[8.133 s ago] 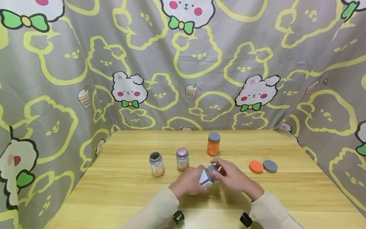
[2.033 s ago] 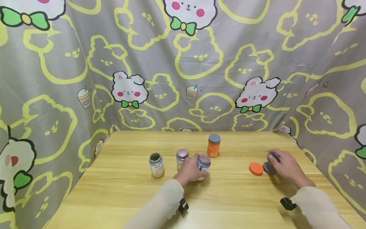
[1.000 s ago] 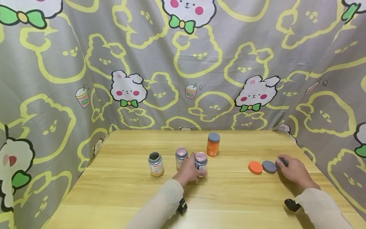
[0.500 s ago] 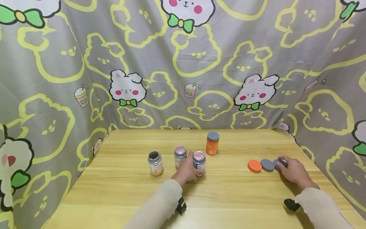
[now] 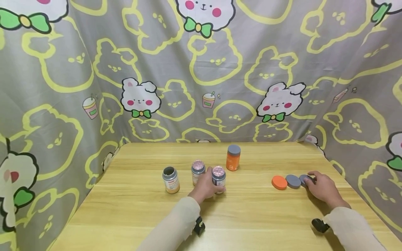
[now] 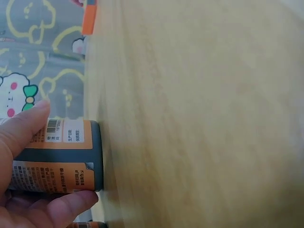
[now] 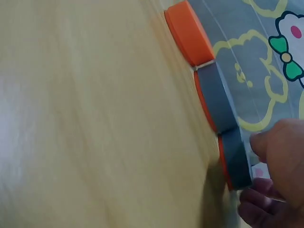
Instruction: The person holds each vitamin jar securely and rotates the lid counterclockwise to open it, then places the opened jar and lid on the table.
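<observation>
My left hand (image 5: 205, 185) grips a grey jar (image 5: 218, 181) with a pinkish foil seal on its open neck. It stands upright; in the left wrist view, thumb and fingers wrap the orange-and-white label of this jar (image 6: 61, 156). At the right, my right hand (image 5: 323, 187) pinches a grey lid (image 5: 304, 180) by its edge. The right wrist view has the held lid (image 7: 236, 161) flat on the wood, its side against another grey lid (image 7: 216, 97). Beyond that one sits an orange lid (image 7: 190, 35), completing a row.
Left of the gripped jar stand a similar foil-sealed jar (image 5: 198, 170), partly behind my left hand, and an uncovered jar (image 5: 171, 180). An orange jar (image 5: 233, 160) with a grey lid is farther back. A patterned curtain (image 5: 176, 115) borders the wooden table (image 5: 251, 216).
The grey lid has come off the jar and travelled right to the end of the lid row. My left hand has brought the tilted jar upright onto the table beside the other sealed one.
</observation>
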Action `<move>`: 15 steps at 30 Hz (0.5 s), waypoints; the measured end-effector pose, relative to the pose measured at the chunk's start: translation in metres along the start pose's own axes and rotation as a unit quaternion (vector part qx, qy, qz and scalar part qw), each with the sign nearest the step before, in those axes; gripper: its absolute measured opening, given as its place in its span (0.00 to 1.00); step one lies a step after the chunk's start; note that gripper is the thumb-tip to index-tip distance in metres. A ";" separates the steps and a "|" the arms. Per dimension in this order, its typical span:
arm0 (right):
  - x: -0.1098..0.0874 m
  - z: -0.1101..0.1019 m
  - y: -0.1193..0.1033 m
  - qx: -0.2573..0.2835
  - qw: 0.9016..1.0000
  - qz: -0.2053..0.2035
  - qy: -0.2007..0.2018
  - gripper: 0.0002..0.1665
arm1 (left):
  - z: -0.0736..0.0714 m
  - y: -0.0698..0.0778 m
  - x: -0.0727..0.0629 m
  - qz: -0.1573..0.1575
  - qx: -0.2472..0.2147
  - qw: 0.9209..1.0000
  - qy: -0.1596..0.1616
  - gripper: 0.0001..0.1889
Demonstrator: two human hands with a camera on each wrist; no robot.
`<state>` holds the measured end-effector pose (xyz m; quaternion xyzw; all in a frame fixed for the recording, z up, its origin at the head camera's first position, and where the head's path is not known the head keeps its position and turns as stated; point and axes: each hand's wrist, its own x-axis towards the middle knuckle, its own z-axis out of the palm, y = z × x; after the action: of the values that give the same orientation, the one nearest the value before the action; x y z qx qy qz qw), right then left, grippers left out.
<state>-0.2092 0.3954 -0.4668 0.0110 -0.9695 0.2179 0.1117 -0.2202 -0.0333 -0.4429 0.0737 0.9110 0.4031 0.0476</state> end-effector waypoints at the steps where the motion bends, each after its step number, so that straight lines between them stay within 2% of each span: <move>1: 0.000 -0.001 -0.002 0.003 1.000 0.004 0.004 0.25 | 0.000 0.000 0.000 0.001 0.002 1.000 0.000 0.46; 7: 0.003 -0.006 -0.023 0.022 0.999 0.020 0.022 0.29 | 0.000 0.000 0.000 0.012 0.015 1.000 0.008 0.45; 15: 0.025 0.004 -0.076 0.049 0.997 -0.047 0.023 0.26 | 0.001 0.001 -0.001 0.025 0.009 0.999 0.020 0.45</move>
<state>-0.2289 0.3260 -0.4333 0.0566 -0.9533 0.2597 0.1435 -0.2193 -0.0326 -0.4429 0.0890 0.9133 0.3969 0.0185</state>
